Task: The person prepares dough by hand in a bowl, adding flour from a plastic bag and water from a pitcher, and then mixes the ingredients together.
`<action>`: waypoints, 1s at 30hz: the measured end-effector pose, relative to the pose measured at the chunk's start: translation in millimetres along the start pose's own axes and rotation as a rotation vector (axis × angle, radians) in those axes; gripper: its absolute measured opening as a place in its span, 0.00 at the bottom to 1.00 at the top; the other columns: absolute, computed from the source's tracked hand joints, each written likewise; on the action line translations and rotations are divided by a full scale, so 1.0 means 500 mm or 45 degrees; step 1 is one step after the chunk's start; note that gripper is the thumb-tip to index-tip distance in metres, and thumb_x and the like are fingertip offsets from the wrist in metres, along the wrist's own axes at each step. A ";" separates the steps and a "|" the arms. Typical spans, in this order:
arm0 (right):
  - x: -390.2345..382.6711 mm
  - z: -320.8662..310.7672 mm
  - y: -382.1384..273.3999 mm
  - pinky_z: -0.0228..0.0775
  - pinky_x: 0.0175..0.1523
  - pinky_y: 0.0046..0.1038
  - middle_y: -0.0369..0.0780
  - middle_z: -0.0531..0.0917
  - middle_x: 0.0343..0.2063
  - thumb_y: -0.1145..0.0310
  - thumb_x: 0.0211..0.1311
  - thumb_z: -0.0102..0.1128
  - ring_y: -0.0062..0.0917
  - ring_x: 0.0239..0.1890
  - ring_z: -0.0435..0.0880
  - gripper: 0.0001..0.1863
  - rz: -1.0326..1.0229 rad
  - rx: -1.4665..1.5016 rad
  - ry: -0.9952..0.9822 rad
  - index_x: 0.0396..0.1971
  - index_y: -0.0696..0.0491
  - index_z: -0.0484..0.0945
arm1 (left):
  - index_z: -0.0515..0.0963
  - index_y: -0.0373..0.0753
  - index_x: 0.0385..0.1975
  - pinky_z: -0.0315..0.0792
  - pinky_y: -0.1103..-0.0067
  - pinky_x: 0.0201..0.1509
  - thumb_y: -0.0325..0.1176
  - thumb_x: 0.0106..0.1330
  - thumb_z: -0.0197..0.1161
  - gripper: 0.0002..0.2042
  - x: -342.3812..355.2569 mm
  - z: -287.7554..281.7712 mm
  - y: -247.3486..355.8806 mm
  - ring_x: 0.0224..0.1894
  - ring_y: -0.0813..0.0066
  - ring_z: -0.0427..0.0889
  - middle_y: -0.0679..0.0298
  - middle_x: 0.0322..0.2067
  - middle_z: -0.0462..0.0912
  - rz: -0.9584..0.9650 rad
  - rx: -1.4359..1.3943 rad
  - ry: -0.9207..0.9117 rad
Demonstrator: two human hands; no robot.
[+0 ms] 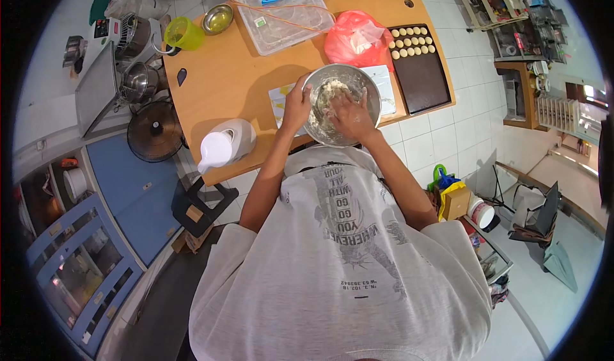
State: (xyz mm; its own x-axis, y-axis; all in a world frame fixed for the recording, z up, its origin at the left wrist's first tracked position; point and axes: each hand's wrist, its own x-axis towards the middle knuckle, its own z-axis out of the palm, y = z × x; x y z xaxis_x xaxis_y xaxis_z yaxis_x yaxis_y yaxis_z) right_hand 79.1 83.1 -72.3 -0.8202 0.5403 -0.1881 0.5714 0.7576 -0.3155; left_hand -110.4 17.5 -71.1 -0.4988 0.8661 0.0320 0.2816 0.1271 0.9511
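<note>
A steel mixing bowl point(375, 87) stands near the table's front edge, in front of my body. My left hand point(297, 107) grips its left rim, thumb and fingers closed on the metal. Inside the bowl lies pale, crumbly dough point(334, 87), with smears of it on the inner wall. My right hand point(350, 114) reaches into the bowl, fingers spread against the dough and thumb apart; the fingertips are partly hidden in it. Beneath the bowl, a printed white sheet point(382, 79) shows at both sides.
Right of the bowl is a dark baking tray point(420, 82) with rows of small round dough balls. Behind the bowl sits a red plastic bag point(355, 38). A white jug point(220, 148) stands at the table's left; a clear lidded box point(275, 25) and green cup point(183, 34) are farther back.
</note>
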 end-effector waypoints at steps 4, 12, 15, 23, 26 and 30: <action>0.003 0.038 -0.059 0.28 0.71 0.81 0.43 0.68 0.73 0.46 0.75 0.48 0.49 0.78 0.58 0.30 -0.021 -0.014 -0.109 0.68 0.47 0.74 | 0.76 0.36 0.61 0.75 0.63 0.55 0.26 0.78 0.53 0.15 -0.001 0.009 -0.011 0.55 0.44 0.84 0.43 0.50 0.84 -0.107 0.054 0.031; 0.005 -0.078 -0.001 0.34 0.72 0.79 0.45 0.77 0.65 0.50 0.71 0.56 0.41 0.71 0.72 0.24 -0.146 -0.019 -0.409 0.60 0.45 0.81 | 0.76 0.34 0.63 0.72 0.69 0.64 0.32 0.80 0.55 0.17 0.039 -0.019 -0.009 0.59 0.55 0.83 0.47 0.56 0.84 0.048 -0.060 -0.159; 0.011 -0.054 -0.001 0.43 0.74 0.72 0.47 0.77 0.64 0.54 0.71 0.56 0.41 0.70 0.73 0.21 -0.093 0.223 -0.160 0.58 0.46 0.82 | 0.75 0.32 0.63 0.71 0.70 0.65 0.37 0.82 0.53 0.18 -0.019 -0.007 -0.029 0.61 0.55 0.82 0.48 0.59 0.82 -0.105 -0.039 -0.019; -0.040 0.017 -0.034 0.44 0.76 0.68 0.49 0.76 0.65 0.56 0.69 0.55 0.39 0.73 0.68 0.22 -0.329 -0.077 -0.204 0.56 0.52 0.82 | 0.75 0.30 0.63 0.67 0.72 0.69 0.41 0.83 0.52 0.21 0.000 -0.003 -0.028 0.63 0.65 0.77 0.51 0.59 0.82 -0.213 -0.159 -0.148; -0.021 -0.082 -0.039 0.43 0.75 0.69 0.52 0.76 0.64 0.57 0.68 0.57 0.41 0.71 0.72 0.22 -0.188 0.007 -0.429 0.56 0.52 0.81 | 0.76 0.30 0.62 0.67 0.73 0.68 0.43 0.82 0.53 0.22 0.016 -0.006 -0.021 0.62 0.66 0.78 0.52 0.58 0.83 -0.214 -0.165 -0.188; -0.002 -0.049 -0.017 0.44 0.74 0.71 0.55 0.76 0.63 0.60 0.66 0.59 0.43 0.67 0.76 0.24 -0.043 0.335 -0.128 0.59 0.53 0.78 | 0.76 0.31 0.62 0.67 0.74 0.68 0.44 0.82 0.54 0.22 0.002 -0.001 0.009 0.61 0.67 0.78 0.54 0.57 0.83 -0.299 -0.281 -0.162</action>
State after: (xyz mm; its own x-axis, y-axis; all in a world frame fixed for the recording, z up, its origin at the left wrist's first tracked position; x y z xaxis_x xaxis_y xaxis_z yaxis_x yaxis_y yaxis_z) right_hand 75.7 84.9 -46.8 -0.8448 0.4675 -0.2603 0.5275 0.6461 -0.5516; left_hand -110.3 18.9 -66.8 -0.4188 0.8809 -0.2207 -0.0199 0.2341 0.9720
